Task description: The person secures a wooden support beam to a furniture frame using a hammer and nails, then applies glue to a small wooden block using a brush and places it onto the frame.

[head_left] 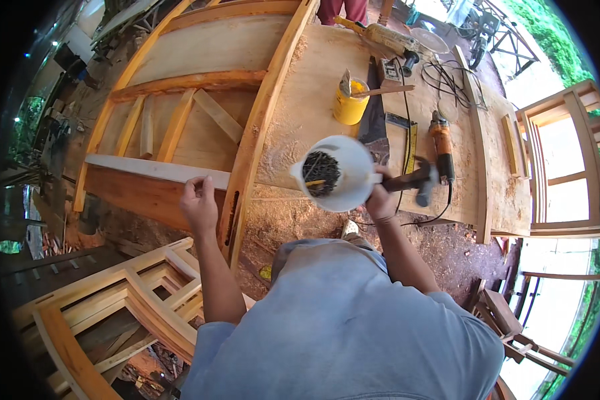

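Observation:
My right hand (381, 203) grips a white plastic jug (355, 170) and a hammer (404, 181) together. The jug is tilted, and many dark nails (320, 167) show inside it with a short yellow stick (315, 182) on top. The hammer points right, its head smeared by motion. At the left, my left hand (200, 202) has its fingers drawn together beside a pale wooden strip (160, 170) that crosses a large wooden frame (257, 127). Whether anything small sits between those fingers, I cannot make out.
On the plywood workbench (313, 80) are a yellow tub (349, 110) with a stick across it, a handsaw (373, 123), a yellow-black square (409, 143), an orange power tool (441, 140), a large grinder (387, 39) and loose cables (447, 83). Window frames (133, 287) stand lower left.

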